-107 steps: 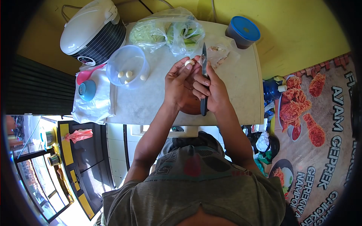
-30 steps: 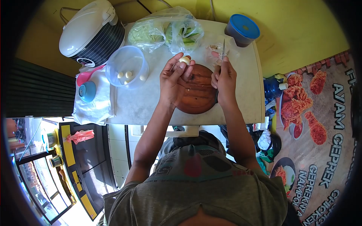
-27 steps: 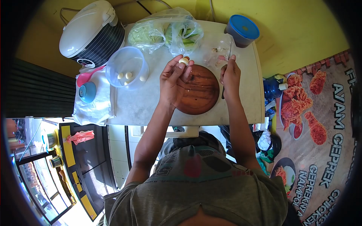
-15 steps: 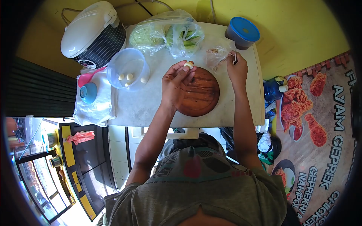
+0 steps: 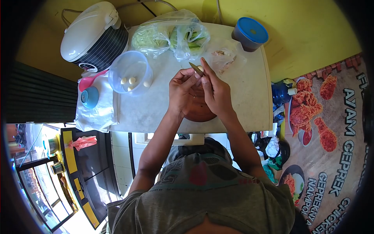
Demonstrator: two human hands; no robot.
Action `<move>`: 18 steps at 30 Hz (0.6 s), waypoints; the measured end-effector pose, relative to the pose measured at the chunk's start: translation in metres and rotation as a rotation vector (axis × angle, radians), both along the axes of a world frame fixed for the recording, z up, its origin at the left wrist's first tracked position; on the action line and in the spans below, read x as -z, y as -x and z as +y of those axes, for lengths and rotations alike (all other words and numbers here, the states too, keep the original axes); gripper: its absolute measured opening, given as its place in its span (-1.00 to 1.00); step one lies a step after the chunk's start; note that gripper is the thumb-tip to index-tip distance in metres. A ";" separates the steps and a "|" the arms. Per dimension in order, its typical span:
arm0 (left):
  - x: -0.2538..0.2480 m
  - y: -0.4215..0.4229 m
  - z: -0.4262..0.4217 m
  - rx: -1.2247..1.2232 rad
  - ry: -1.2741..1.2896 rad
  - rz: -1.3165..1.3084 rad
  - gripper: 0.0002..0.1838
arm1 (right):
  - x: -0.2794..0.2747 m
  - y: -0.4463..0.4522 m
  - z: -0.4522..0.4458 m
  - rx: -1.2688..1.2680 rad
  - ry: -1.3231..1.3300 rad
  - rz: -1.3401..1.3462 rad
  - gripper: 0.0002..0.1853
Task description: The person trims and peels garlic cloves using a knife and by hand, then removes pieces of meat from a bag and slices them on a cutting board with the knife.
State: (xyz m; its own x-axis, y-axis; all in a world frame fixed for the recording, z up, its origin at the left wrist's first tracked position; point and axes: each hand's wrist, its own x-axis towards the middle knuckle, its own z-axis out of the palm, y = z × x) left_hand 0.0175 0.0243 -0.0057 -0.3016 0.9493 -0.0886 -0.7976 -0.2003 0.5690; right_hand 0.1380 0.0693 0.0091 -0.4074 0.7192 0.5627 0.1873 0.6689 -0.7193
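My left hand (image 5: pixel 183 86) pinches a small pale peeled clove that looks like garlic (image 5: pixel 200 68), held above the round wooden cutting board (image 5: pixel 199 111). In my right hand (image 5: pixel 217 91) is a small knife (image 5: pixel 196 69), its blade lying against the clove and pointing up and left. Both hands meet over the board's far part and hide much of it. To the left stands a clear plastic tub (image 5: pixel 130 70) with a few similar pale cloves in it. Just beyond my right hand lies a clear bag (image 5: pixel 224 59) holding brownish-pink bits.
Bags of green vegetables (image 5: pixel 171 39) lie along the back. A blue-lidded container (image 5: pixel 251 33) stands at the back right corner. On the left are a rice cooker (image 5: pixel 95 37), a pink spoon (image 5: pixel 86 82) and a blue bowl (image 5: pixel 90 97) on white plastic (image 5: pixel 97 117).
My right hand has come left from beside the clear bag, bringing the knife to the clove. My left hand still holds the clove in nearly the same place.
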 end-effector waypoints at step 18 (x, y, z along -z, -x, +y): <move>-0.008 0.000 0.000 -0.037 0.011 0.033 -0.86 | -0.010 -0.010 0.003 -0.316 0.931 0.287 -0.63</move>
State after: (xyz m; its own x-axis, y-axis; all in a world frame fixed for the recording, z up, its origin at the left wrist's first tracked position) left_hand 0.0178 0.0240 0.0027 -0.3395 0.9364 -0.0884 -0.7702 -0.2229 0.5976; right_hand 0.1480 0.0720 0.0192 -0.5921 0.8038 -0.0582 -0.1616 -0.1891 -0.9686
